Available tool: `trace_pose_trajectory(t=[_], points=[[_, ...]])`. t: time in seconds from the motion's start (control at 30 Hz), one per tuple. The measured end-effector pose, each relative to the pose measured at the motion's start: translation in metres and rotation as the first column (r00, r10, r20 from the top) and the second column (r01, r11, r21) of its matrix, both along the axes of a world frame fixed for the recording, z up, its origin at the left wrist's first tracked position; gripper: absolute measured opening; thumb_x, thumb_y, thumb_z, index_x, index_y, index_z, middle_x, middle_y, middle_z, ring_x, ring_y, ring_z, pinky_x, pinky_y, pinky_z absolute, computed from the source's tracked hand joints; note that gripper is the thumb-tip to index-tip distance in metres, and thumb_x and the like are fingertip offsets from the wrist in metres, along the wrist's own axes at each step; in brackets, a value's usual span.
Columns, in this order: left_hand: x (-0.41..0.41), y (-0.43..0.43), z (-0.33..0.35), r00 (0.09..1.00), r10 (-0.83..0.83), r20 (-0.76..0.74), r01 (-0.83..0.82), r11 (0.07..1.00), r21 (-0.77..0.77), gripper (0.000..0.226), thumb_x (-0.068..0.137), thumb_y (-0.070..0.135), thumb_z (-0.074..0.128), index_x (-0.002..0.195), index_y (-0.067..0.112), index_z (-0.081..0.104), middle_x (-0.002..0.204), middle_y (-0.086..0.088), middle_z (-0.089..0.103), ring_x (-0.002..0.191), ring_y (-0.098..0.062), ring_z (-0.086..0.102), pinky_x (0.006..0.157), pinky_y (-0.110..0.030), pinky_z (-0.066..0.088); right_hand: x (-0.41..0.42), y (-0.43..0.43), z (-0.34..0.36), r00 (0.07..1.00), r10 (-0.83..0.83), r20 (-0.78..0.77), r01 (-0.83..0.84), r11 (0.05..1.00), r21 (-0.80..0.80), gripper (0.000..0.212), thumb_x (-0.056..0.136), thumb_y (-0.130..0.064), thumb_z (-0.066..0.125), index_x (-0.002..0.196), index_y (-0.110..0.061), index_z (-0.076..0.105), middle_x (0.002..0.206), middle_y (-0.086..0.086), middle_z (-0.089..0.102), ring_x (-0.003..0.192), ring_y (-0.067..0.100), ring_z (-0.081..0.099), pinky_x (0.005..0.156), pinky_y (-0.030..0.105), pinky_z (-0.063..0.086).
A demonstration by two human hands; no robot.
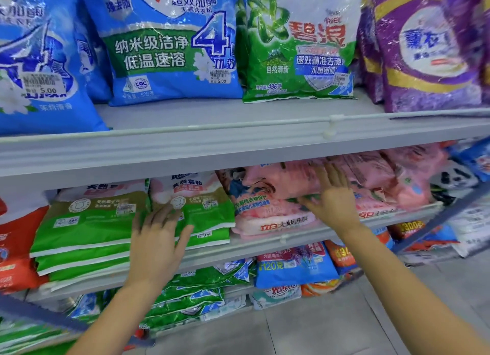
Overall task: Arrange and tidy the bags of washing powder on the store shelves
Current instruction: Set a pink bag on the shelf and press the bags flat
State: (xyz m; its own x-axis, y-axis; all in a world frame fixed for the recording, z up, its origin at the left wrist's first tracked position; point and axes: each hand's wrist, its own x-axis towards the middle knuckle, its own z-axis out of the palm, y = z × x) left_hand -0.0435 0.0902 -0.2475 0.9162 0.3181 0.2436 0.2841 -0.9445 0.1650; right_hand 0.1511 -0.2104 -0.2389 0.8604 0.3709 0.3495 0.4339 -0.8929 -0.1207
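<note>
On the middle shelf (265, 242) lie stacks of washing powder bags. My left hand (156, 240) rests flat, fingers spread, on the front of a green and white bag (209, 214) that tops one stack. A second green stack (87, 230) lies to its left. My right hand (331, 195) presses with straight spread fingers against a pile of pink bags (273, 193). The pink pile is untidy, with bags tilted and overlapping.
The upper shelf (238, 140) carries upright blue bags (169, 44), a green bag (297, 50) and a purple bag (429, 50). Red bags (16, 248) lie at the far left. Blue and green bags (291, 264) fill the lower shelf. Grey tiled floor (318, 328) lies below.
</note>
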Motion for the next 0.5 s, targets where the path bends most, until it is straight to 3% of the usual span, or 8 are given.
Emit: trace_pose_trajectory(t=[0.1,0.2,0.33,0.4,0.5], points=[[0.004,-0.020,-0.006,0.999,0.022,-0.032,-0.024,0.999,-0.044,0.064,0.090,0.054,0.026,0.108,0.009,0.068,0.111,-0.012,0.069,0.104,-0.033,0.063,0.103,-0.056,0.036,0.023,0.001,0.000,0.993,0.052,-0.102,-0.068,0.985,-0.156,0.098,0.059,-0.072,0.053,0.122,0.003,0.056,0.127,0.031,0.054,0.118,0.051,0.050,0.099,0.063,0.034],[0.010,-0.044,-0.006,0.997,0.076,-0.001,-0.075,0.992,-0.098,0.062,0.089,0.052,0.029,0.107,0.008,0.068,0.107,-0.013,0.070,0.099,-0.034,0.065,0.097,-0.056,0.041,0.045,0.010,0.002,0.986,0.127,-0.105,-0.156,0.927,-0.341,0.103,0.054,-0.080,0.061,0.130,-0.011,0.052,0.132,0.022,0.052,0.122,0.044,0.048,0.104,0.057,0.033],[0.013,-0.078,-0.005,0.988,0.149,0.036,-0.142,0.980,-0.136,0.058,0.088,0.049,0.034,0.106,0.006,0.068,0.104,-0.015,0.070,0.095,-0.036,0.065,0.094,-0.056,0.043,0.061,0.011,-0.006,0.963,0.270,-0.012,-0.256,0.895,-0.365,0.088,0.037,-0.049,0.090,0.112,-0.011,0.064,0.100,0.014,0.069,0.087,0.030,0.068,0.078,0.041,0.055],[0.015,-0.096,-0.005,0.982,0.178,0.064,-0.164,0.970,-0.180,0.056,0.088,0.047,0.035,0.108,0.006,0.067,0.105,-0.015,0.070,0.095,-0.036,0.066,0.095,-0.057,0.043,0.066,0.008,-0.007,0.941,0.336,0.042,-0.302,0.889,-0.344,0.075,0.038,-0.032,0.091,0.105,-0.007,0.067,0.089,0.014,0.070,0.075,0.029,0.069,0.066,0.038,0.057],[0.018,-0.119,-0.002,0.970,0.209,0.123,-0.174,0.952,-0.250,0.054,0.087,0.046,0.038,0.109,0.006,0.066,0.105,-0.014,0.069,0.090,-0.035,0.065,0.090,-0.057,0.046,0.070,0.003,-0.005,0.917,0.398,0.035,-0.371,0.880,-0.298,0.070,0.050,-0.021,0.087,0.112,-0.004,0.059,0.091,0.019,0.068,0.072,0.032,0.068,0.051,0.041,0.056]])
